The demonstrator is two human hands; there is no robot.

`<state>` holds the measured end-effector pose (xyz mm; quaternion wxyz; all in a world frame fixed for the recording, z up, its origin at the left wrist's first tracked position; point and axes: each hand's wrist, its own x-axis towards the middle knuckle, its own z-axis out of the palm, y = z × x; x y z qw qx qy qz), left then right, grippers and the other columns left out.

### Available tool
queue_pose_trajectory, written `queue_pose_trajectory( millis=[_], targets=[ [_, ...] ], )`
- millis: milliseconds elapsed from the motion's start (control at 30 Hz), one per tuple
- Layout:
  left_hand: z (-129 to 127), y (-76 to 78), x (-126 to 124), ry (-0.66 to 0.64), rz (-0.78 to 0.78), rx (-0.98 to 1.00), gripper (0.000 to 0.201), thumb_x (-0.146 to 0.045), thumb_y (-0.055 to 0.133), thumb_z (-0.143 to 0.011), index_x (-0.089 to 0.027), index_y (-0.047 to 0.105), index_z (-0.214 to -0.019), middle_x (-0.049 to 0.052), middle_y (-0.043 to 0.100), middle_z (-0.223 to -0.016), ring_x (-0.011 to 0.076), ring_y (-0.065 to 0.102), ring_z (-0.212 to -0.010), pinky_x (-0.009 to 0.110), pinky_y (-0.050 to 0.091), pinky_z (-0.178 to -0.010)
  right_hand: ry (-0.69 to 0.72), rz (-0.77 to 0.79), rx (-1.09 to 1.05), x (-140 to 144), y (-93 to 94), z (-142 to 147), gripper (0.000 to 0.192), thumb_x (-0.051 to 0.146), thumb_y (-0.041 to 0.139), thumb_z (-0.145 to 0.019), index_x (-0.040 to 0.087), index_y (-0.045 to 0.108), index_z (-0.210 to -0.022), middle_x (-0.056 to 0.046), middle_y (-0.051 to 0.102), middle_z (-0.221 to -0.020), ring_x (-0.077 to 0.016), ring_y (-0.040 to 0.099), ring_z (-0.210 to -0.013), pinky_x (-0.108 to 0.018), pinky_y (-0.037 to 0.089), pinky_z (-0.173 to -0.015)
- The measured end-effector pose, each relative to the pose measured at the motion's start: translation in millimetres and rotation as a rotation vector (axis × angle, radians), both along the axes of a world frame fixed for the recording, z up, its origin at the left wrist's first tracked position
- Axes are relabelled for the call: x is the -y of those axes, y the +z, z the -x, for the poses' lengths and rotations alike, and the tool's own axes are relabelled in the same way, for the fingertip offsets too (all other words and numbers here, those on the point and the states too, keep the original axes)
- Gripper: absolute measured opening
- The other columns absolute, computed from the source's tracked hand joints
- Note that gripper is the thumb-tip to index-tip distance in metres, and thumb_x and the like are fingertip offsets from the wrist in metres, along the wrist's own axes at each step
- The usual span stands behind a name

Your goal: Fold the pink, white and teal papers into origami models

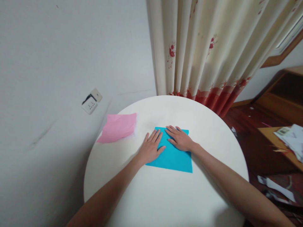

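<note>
Two flat, open hands press one blue paper sheet (174, 156): your left hand (151, 148) covers its left edge, your right hand (179, 138) its far edge, and most of the sheet lies toward you.

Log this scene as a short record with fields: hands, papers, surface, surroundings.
left hand: left hand lies flat, palm down, on the left part of the blue paper
right hand: right hand lies flat on the paper's far edge
other paper: pink paper lies apart, at the table's left rim
surface: round white table
surroundings: flowered curtain behind; wall socket to the left
</note>
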<state>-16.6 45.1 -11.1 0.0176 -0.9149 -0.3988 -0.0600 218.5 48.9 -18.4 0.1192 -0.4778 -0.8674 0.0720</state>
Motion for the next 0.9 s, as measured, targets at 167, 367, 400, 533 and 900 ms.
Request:
queue_pose_trajectory(
  millis=[167,367,400,533,900],
  targets=[
    [2,5.6,3,-0.086,0.032,-0.004,0.059,-0.053,0.032,-0.102,-0.035,0.022,-0.157,0.0,0.021,-0.165,0.0287,0.018,-0.152,0.057,0.018,-0.119,-0.245,-0.1,-0.01,3,4.1,4,0.051,0.027,0.033,-0.103,0.01,0.038,-0.151,-0.015,0.029,-0.161,-0.0269,0.021,-0.151,-0.05,0.017,-0.122],
    [-3,-0.2,-2,0.021,0.033,0.02,0.065,-0.053,0.035,-0.101,-0.024,0.023,-0.158,0.005,0.027,-0.163,0.0289,0.02,-0.151,0.056,0.018,-0.12,-0.169,-0.072,-0.022,31,-0.4,41,0.055,0.021,0.032,-0.1,0.005,0.034,-0.153,-0.017,0.029,-0.161,-0.0285,0.022,-0.15,-0.049,0.019,-0.122],
    [-4,-0.9,-2,0.035,0.036,0.022,0.066,-0.052,0.034,-0.101,-0.023,0.022,-0.158,0.006,0.026,-0.163,0.029,0.021,-0.151,0.055,0.018,-0.12,-0.156,-0.056,-0.023,33,-1.0,43,0.055,0.024,0.032,-0.101,0.006,0.032,-0.153,-0.016,0.028,-0.161,-0.0282,0.022,-0.15,-0.049,0.019,-0.122],
    [-5,-0.3,-3,0.066,0.066,0.025,0.068,-0.055,0.033,-0.1,-0.022,0.021,-0.158,0.006,0.023,-0.164,0.0289,0.02,-0.151,0.054,0.017,-0.12,-0.193,-0.019,-0.023,24,-0.6,35,0.058,0.037,0.032,-0.103,0.01,0.032,-0.154,-0.012,0.027,-0.162,-0.0269,0.021,-0.151,-0.05,0.016,-0.122],
    [40,12.8,-31,-0.088,0.339,-0.042,0.089,-0.074,0.048,-0.086,-0.037,0.012,-0.158,0.001,0.009,-0.167,0.0299,0.006,-0.154,0.055,0.006,-0.121,-0.223,-0.006,-0.053,13,2.5,10,0.059,0.046,0.033,-0.103,0.012,0.039,-0.151,-0.013,0.028,-0.162,-0.0285,0.022,-0.15,-0.052,0.016,-0.122]
  ],
)
